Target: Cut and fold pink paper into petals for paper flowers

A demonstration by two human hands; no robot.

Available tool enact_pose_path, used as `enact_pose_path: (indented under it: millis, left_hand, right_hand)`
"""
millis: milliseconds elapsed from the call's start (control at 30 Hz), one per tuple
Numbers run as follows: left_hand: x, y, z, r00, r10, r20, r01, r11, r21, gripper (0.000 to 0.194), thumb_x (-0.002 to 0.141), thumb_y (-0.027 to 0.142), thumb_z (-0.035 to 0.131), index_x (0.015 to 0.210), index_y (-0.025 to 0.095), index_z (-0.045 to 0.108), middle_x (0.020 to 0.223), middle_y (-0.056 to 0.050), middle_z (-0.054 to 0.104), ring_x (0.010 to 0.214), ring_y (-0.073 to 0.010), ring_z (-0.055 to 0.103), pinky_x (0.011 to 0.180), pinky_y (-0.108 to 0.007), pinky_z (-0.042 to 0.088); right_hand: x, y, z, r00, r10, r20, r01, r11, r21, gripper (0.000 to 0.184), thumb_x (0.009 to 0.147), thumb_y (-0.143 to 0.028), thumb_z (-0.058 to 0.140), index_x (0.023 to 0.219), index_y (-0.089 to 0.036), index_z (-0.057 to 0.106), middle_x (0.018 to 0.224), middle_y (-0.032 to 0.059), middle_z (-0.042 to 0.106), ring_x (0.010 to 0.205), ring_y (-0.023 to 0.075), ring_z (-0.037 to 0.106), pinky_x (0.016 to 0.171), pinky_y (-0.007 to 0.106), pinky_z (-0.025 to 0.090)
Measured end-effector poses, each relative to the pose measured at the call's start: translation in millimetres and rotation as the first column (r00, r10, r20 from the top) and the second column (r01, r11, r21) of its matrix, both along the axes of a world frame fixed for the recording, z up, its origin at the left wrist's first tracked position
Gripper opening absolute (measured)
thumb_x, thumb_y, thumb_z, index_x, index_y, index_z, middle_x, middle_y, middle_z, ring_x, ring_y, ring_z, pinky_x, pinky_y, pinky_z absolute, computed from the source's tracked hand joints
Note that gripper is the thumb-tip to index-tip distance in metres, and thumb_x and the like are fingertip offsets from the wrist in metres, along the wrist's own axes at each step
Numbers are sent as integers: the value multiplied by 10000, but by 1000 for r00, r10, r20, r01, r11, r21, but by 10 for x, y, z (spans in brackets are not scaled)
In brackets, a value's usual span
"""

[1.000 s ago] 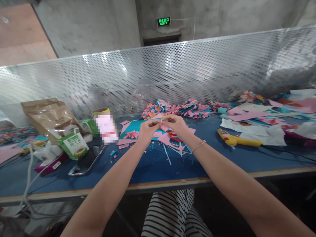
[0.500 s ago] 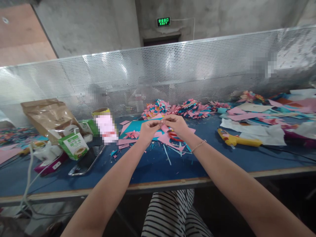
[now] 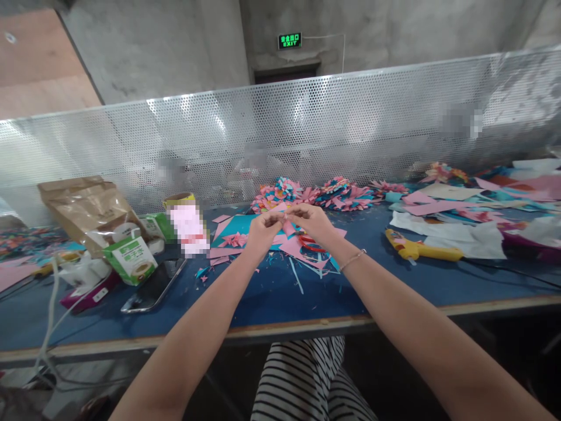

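Both hands meet over the middle of the blue table, fingertips pinched close together. My left hand and my right hand grip a small piece of pink paper between them. Its exact shape is partly covered by the fingers. Below the hands lie a teal sheet, pink paper scraps and thin cut strips. Red-handled scissors rest by my right hand, partly hidden under it. A pink paper flower sits left of my left hand.
Finished-looking paper flowers pile up at the back by a perforated metal screen. On the right is a yellow glue gun with a cord. To the left stand a phone, a green-white carton and a brown bag.
My hands stay in nearly the same place. The fingers have shifted slightly, and more of the pink paper shows between and below them.
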State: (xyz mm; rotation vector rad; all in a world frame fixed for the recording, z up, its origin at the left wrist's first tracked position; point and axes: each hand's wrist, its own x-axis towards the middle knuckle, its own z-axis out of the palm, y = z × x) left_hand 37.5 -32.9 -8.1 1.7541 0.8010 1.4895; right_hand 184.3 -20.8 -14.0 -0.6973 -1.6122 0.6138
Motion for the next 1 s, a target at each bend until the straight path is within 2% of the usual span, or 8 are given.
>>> enact_pose_path:
  millis: [100, 233, 400, 533, 667, 800, 1000]
  left_hand:
    - [-9, 15, 0, 999, 15, 33, -15, 1000, 1, 238, 609, 209, 632, 779, 180, 468, 680, -3, 609, 625, -122, 572, 609, -260, 427]
    - [-15, -5, 24, 998, -51, 36, 49, 998, 40, 314, 631, 200, 608, 709, 217, 305, 650, 33, 590, 609, -122, 574, 626, -279, 418]
    - [4, -36, 48, 996, -84, -6, 84, 995, 57, 338, 649, 172, 582, 681, 226, 249, 634, 40, 578, 571, -114, 558, 637, -291, 412]
    - [6, -19, 28, 999, -51, -7, 51, 998, 36, 333, 641, 188, 595, 672, 221, 265, 623, 39, 571, 573, -113, 551, 612, -276, 409]
    - [-9, 17, -7, 996, 50, -69, -46, 997, 59, 224, 624, 190, 606, 687, 196, 391, 606, 34, 534, 558, -103, 519, 558, -245, 385]
    - [-18, 22, -11, 992, 82, -98, -72, 992, 104, 180, 623, 186, 597, 667, 184, 423, 574, 45, 491, 527, -85, 477, 527, -225, 358]
    - [-33, -11, 19, 987, 77, -138, -59, 989, 135, 198, 625, 216, 605, 638, 182, 411, 578, 45, 482, 540, -84, 472, 531, -221, 357]
  right_hand:
    - [-7, -22, 14, 1000, -3, -7, 3, 1000, -17, 157, 658, -315, 592, 729, -175, 605, 681, 11, 598, 626, 121, 535, 592, 265, 430]
    - [-15, -48, 23, 999, 45, 27, -43, 998, -55, 174, 692, -340, 559, 755, -182, 595, 648, -3, 578, 582, 110, 508, 541, 248, 416]
    - [-8, -25, 11, 996, -33, 81, 33, 999, 5, 141, 689, -306, 558, 711, -173, 599, 645, 5, 579, 603, 119, 513, 588, 267, 420]
    - [-12, -50, 26, 990, -84, 110, 81, 996, 27, 136, 698, -293, 538, 689, -165, 583, 652, 13, 570, 622, 126, 510, 607, 274, 412]
    - [-32, -99, 59, 982, -142, 125, 136, 989, 54, 138, 705, -285, 514, 660, -162, 558, 631, 1, 531, 605, 117, 475, 602, 267, 390]
    - [-41, -93, 53, 983, -132, 129, 132, 991, 10, 186, 705, -321, 511, 610, -164, 537, 559, -13, 486, 541, 104, 427, 533, 249, 356]
    - [-23, -62, 31, 985, -65, 160, 74, 996, -50, 214, 687, -355, 534, 623, -153, 566, 570, -2, 524, 533, 103, 447, 506, 238, 350]
